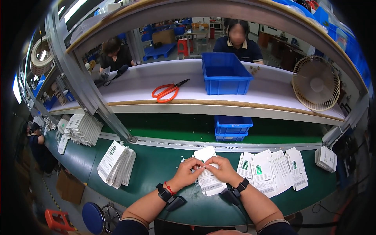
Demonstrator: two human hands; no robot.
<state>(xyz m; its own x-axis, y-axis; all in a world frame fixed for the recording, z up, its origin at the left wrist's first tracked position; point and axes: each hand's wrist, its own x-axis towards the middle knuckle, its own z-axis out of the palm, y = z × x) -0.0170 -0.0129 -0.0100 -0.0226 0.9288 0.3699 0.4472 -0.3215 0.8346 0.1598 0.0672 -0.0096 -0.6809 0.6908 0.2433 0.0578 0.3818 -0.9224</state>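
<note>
My left hand [188,171] and my right hand [220,169] meet fingertip to fingertip over a small pile of flat white packs with green print [211,184]. The fingers of both are closed in a pinch. Whatever sits between them is too small to make out. The pile lies on the green work table [156,180], its upper part partly covered by my hands. Right of my right hand, more white packs [263,175] are fanned out in an overlapping row. To the left stands a thick leaning stack of similar packs [116,164].
Above the table runs a white shelf [133,88] holding orange-handled scissors [166,92], a blue bin [226,84] and a round fan [316,84]. Stacked blue bins [233,127] sit beneath it. More packs stand at far left [83,129] and far right [326,159]. Two people sit beyond the shelf.
</note>
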